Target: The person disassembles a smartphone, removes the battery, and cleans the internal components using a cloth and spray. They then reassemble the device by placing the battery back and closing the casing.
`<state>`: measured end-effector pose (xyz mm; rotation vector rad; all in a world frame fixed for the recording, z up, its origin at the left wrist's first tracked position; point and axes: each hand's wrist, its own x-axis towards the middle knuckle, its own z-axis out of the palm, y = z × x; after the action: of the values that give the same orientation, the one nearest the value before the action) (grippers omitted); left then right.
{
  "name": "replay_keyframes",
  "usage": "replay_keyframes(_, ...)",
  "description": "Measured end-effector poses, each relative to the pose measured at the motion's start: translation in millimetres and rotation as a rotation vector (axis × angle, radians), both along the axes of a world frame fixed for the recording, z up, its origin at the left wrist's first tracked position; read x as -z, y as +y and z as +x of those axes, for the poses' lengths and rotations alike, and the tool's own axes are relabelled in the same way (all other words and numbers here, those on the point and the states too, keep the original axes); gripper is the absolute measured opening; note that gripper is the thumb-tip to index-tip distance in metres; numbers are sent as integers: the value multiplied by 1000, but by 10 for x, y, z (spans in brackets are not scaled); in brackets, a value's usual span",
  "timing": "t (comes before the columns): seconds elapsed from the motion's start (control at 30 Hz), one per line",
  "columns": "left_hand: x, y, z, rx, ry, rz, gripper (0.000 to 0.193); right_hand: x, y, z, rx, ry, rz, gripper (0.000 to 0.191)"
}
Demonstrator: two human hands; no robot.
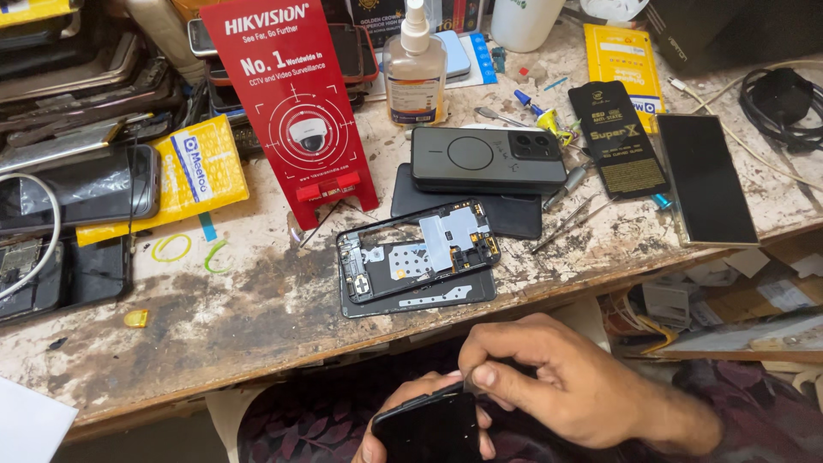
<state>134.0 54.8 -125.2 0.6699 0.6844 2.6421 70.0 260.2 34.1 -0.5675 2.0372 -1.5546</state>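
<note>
- I hold the dark phone (429, 429) low over my lap, off the front edge of the bench (214, 326), so loosened bits can drop toward me rather than among the clutter.
- My left hand (403, 420) cups it from beneath, fingers wrapped round its lower end, screen side up.
- My right hand (557, 381) pinches closed at the phone's top edge, thumb and forefinger pressed together; whether a thin pick sits between them I cannot tell, the spot is too small.
- Near the front edge, mid-bench, lies the opened phone frame (418, 249), tilted, its inner plates and shields exposed, resting on a dark back panel (420, 298). Laid flat, probably so nothing slides.
- Behind it a grey phone (489, 160), camera side up, is stacked on a black case (506, 214).
- Tweezers (570, 221) lie just beside that stack, points toward the bench front, within my right hand's reach.
- Toward the right end: a bare display panel (707, 178), face up, beside a black packet (619, 139).
- Containers: a clear pump bottle (415, 73) stands upright toward the back edge, about two-thirds full of clear liquid; a white tub (525, 21) stands behind it, contents hidden.
- A red card stand (296, 107) leans upright left of the bottle; a yellow packet (193, 171) lies flat beside it.
- At the left end, spare phones (86, 184) are piled.
</note>
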Motion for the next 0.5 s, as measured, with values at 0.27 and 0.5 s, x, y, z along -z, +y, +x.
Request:
replay_keyframes(0.27, -53, 2, 11, -24, -129, 30, 92, 116, -43, 179, 105, 507, 132, 11)
replay_keyframes(0.5, -100, -21, 34, -34, -151, -2, 80, 129, -6, 240, 240, -294, -169, 12)
